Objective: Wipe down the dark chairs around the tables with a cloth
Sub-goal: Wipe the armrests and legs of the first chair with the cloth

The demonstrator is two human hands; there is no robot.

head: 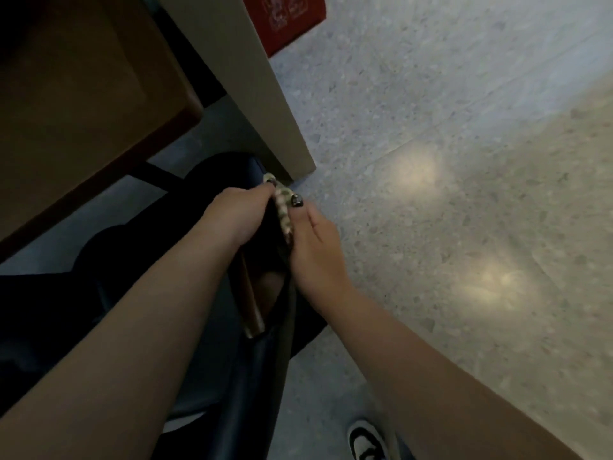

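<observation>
A dark chair point(262, 356) stands below me, its black backrest edge running up between my arms. A patterned pale cloth point(282, 207) is folded over the top edge of that backrest. My left hand point(237, 215) grips the cloth from the left side. My right hand point(315, 244) pinches it from the right, with the thumb on top of the cloth. A brown wooden leg or rail point(250, 303) of the chair shows under my hands. The seat is mostly hidden in shadow.
A brown table point(83, 104) fills the upper left, with another dark chair point(109, 247) tucked under it. A pale pillar or wall corner point(265, 94) stands just beyond my hands, a red box point(292, 18) behind it. Speckled grey floor point(464, 161) spreads right. My shoe point(368, 443) is at the bottom.
</observation>
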